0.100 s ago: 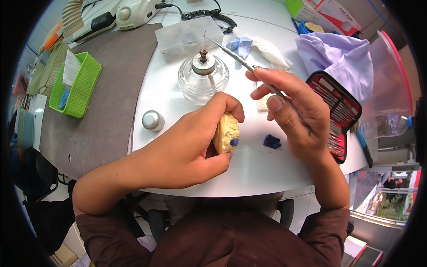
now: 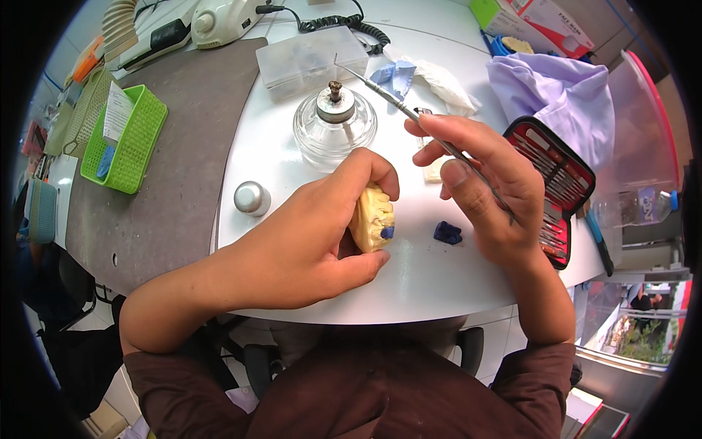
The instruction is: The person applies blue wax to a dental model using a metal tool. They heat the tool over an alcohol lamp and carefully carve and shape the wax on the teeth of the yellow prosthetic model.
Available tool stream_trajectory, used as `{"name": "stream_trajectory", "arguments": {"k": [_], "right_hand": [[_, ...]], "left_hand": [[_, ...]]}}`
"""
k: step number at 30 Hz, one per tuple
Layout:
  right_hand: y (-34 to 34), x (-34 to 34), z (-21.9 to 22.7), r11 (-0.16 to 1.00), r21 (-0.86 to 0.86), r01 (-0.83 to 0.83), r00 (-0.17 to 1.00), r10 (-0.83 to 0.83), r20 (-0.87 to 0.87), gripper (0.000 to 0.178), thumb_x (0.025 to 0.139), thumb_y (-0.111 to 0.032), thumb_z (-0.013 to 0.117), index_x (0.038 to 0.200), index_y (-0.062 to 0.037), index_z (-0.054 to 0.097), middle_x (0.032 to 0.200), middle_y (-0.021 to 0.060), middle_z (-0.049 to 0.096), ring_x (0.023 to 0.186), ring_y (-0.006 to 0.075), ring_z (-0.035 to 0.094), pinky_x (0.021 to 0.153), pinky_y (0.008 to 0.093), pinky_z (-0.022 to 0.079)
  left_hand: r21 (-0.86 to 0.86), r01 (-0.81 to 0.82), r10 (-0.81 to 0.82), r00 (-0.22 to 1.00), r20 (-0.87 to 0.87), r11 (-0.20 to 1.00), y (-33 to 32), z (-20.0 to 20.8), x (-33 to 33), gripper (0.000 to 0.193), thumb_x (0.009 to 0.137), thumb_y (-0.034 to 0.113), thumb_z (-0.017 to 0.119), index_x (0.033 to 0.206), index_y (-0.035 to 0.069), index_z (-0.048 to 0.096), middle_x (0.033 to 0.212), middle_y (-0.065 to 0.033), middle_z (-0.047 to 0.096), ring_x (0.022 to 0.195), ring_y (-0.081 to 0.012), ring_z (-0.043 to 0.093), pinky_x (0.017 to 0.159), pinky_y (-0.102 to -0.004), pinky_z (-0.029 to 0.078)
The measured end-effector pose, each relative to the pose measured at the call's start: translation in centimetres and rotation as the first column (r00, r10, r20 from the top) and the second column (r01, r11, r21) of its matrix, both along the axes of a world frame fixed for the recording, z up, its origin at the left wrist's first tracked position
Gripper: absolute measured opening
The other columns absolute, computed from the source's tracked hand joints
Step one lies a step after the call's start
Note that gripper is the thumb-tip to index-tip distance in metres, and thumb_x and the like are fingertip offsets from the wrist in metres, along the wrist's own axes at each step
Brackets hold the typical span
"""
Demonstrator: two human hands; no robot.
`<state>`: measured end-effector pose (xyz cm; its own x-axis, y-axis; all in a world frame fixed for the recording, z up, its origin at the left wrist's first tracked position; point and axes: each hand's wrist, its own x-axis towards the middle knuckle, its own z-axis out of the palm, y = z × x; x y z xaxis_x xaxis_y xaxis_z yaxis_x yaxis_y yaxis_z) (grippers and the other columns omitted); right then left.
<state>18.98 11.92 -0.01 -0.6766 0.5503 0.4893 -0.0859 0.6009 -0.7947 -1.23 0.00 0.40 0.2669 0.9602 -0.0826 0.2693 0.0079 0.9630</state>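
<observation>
A yellow dental cast (image 2: 374,212) with a row of teeth sits in the grip of my left hand (image 2: 322,234), thumb at its near end and fingers over the far end. One tooth on it bears dark blue wax. Between the thumb and fingers of my right hand (image 2: 490,183) is a thin metal wax carving tool (image 2: 395,100), slanting up to the left. Its bent tip is above and beside the wick of a glass spirit burner (image 2: 335,132); no flame can be made out. A lump of dark blue wax (image 2: 447,233) lies on the white table between my hands.
A silver metal cap (image 2: 251,198) stands left of the burner. Behind it lie a clear plastic box (image 2: 313,62) and crumpled tissue (image 2: 446,84). An open instrument case (image 2: 552,161) is by my right hand, near a lilac cloth (image 2: 556,95). A green basket (image 2: 135,150) stands far left.
My left hand has shifted very slightly, its thumb tip moving a little to the right along the cast. The carving tool stays almost in place.
</observation>
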Motion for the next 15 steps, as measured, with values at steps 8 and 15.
{"name": "stream_trajectory", "arguments": {"k": [8, 15], "right_hand": [[-0.12, 0.47, 0.22, 0.999, -0.022, -0.029, 0.999, 0.028, -0.031, 0.032, 0.09, -0.001, 0.063, 0.122, -0.0024, 0.069, 0.108, 0.0114, 0.072, 0.085, 0.0131, 0.068, 0.067, 0.0242, 0.049], [-0.42, 0.87, 0.64, 0.993, -0.082, -0.086, 0.995, 0.082, -0.047, 0.034, 0.094, -0.009, 0.057, 0.125, 0.0042, 0.063, 0.112, 0.019, 0.07, 0.089, 0.0192, 0.068, 0.07, 0.0255, 0.05]], "left_hand": [[-0.032, -0.042, 0.043, 0.998, 0.047, 0.999, 0.26, 0.04, 0.0, 0.054, 0.081, 0.011, 0.083, 0.115, 0.009, 0.041, 0.102, -0.0013, 0.045, 0.087, -0.0057, 0.05, 0.072, -0.0214, 0.048], [-0.059, -0.066, 0.069, 0.996, 0.06, 0.996, 0.14, 0.18, -0.01, 0.055, 0.079, 0.011, 0.085, 0.113, 0.009, 0.041, 0.102, -0.0009, 0.045, 0.087, -0.0053, 0.051, 0.073, -0.021, 0.048]]}}
